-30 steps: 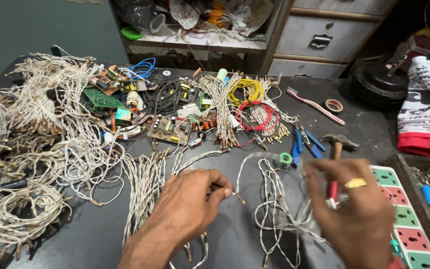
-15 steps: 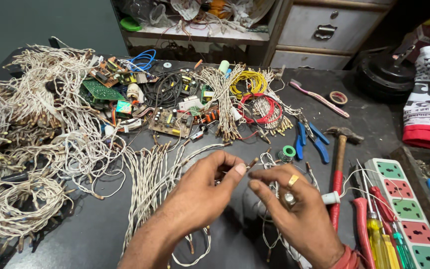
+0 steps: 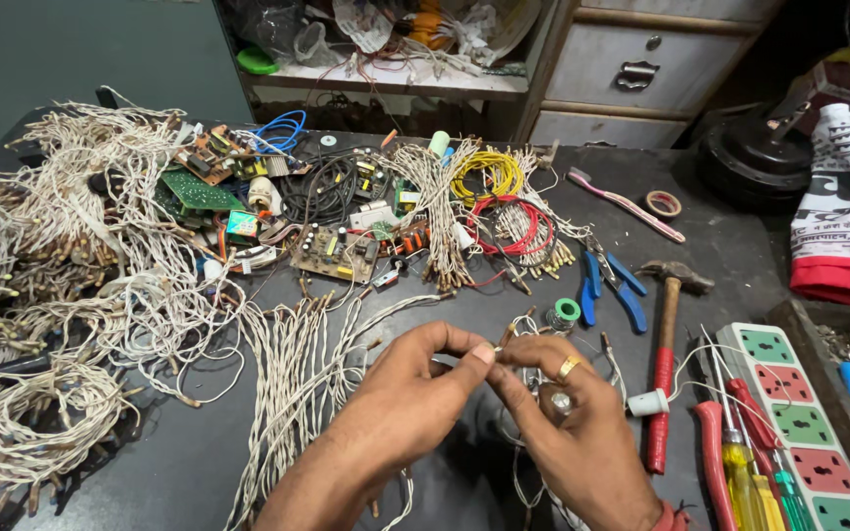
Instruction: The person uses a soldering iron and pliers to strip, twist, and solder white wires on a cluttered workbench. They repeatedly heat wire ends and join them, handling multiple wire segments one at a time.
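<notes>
My left hand [image 3: 415,398] and my right hand [image 3: 573,433] meet over the dark table [image 3: 179,462], fingertips pinched together on the end of a thin white wire [image 3: 516,332]. More of that wire hangs in loops under my right hand. A bundle of white wires [image 3: 297,374] lies just left of my left hand. My right hand wears two rings.
Heaps of white twisted wire [image 3: 61,295] fill the left side. Circuit boards [image 3: 332,251], yellow and red wire coils [image 3: 504,202] sit at the back. To the right lie blue pliers [image 3: 612,285], a hammer [image 3: 666,364], screwdrivers [image 3: 740,462] and a power strip [image 3: 799,433].
My right hand came in from the right, away from the red-handled tool, and met my left hand. Both now pinch the wire end together.
</notes>
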